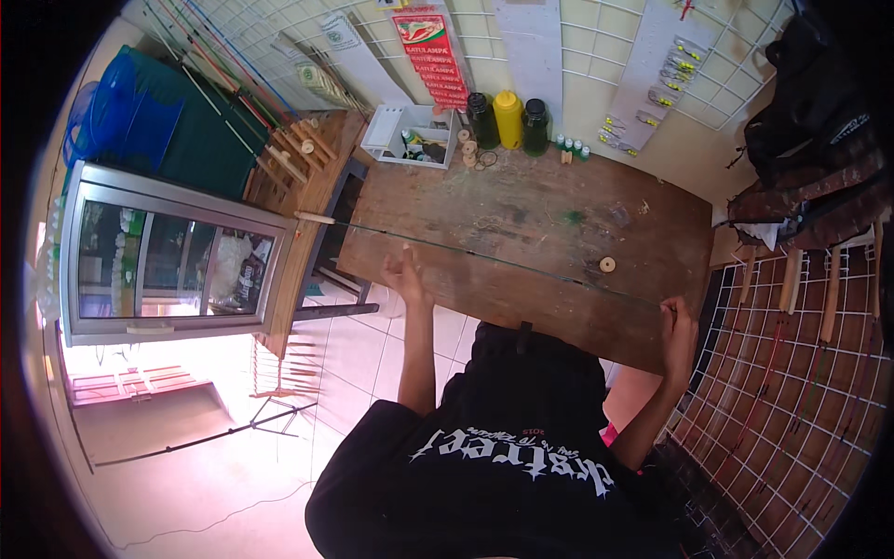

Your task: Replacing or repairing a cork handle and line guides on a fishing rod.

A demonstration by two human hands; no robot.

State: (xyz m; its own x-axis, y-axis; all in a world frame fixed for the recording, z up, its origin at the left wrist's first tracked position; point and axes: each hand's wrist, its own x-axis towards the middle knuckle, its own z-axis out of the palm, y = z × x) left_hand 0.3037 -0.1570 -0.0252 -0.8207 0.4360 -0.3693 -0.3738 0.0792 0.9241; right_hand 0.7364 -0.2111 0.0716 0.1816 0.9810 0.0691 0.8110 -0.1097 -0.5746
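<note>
A thin dark green fishing rod [484, 254] with a pale handle [315, 217] lies slantwise across the brown wooden table [521, 205]. Its handle reaches past the table's left edge. At the table's right side my right hand [680, 326] is closed on the rod's thin tip end. My left hand [403, 275] is at the near left edge, just below the rod; its fingers are apart and seem to hold nothing. A small wooden spool [607, 265] stands on the table beyond the rod, nearer my right hand.
At the back stand a white box [407, 135] of small items, dark bottles [481, 119], a yellow bottle [507, 119] and small green-and-white bottles [571, 147]. A glass-fronted cabinet [172, 261] is at left. Wire grids [792, 391] with hanging rods flank the right.
</note>
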